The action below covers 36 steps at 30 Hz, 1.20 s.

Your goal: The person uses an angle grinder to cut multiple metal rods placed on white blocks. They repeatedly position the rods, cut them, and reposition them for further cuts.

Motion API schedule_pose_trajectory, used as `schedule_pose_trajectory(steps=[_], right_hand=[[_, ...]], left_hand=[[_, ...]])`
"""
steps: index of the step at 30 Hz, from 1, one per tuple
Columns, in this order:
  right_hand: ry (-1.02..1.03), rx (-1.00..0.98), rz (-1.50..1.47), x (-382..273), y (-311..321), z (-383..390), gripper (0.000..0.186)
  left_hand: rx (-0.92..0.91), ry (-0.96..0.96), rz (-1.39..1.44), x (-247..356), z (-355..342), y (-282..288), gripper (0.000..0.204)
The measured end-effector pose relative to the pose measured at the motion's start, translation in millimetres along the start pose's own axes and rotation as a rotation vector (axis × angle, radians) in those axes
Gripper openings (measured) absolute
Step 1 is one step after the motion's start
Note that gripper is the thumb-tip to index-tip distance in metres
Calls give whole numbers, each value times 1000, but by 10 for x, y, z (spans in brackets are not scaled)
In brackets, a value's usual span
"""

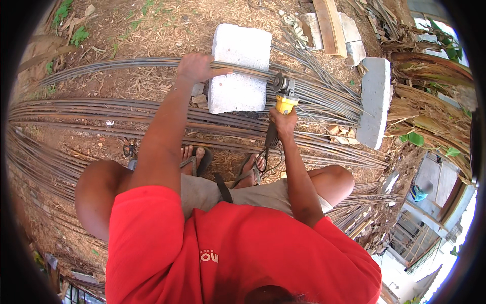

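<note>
My left hand (196, 68) is wrapped round a bundle of long thin steel rods (136, 63), with the thumb pointing right along them. Just right of that hand the bundle lies across the top of a white concrete block (238, 93). In my right hand (284, 123) is a yellow and black angle grinder (287, 103), gripped by its body. Its head and disc (280, 82) are beside the rods, just past the block's right edge. I cannot tell whether the disc touches them or is spinning. A dark cable loops below the grinder.
More bundles of rusty rods (101, 109) run across the ground between my feet and the block. A pale concrete slab (373, 101) stands to the right, by dry banana leaves (430, 109). Wooden planks (330, 28) lie at the back. A person (419, 192) is far off at right.
</note>
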State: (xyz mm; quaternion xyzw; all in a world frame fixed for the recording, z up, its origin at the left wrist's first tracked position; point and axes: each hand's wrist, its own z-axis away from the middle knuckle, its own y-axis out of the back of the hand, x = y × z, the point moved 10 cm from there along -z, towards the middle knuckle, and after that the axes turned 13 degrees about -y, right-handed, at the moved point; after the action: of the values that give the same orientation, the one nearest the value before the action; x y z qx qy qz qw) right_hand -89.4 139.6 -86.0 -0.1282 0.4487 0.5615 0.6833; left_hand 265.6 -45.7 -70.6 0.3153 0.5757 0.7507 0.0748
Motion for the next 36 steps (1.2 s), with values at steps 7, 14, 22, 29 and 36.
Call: schedule_pose_trajectory(steps=[7,14,22,29,36], right_hand=[[26,-1,82,-130,-39,61,39],[18,7,124,-98,-39,-21,44],[3,-39,67,-42,-82,-77,47],[106,22,162,-71,-58,-153,41],[-35,-49,111,10,-101,-137,48]], left_hand=[[-15,11,-16,22,-13,8,108],[-34,21,-1,19,-13,-2,108],[40,-34,46,33,27,49,109],[-44,-11,-3,25,29,21,109],[-65,4,40,5,29,0,106]])
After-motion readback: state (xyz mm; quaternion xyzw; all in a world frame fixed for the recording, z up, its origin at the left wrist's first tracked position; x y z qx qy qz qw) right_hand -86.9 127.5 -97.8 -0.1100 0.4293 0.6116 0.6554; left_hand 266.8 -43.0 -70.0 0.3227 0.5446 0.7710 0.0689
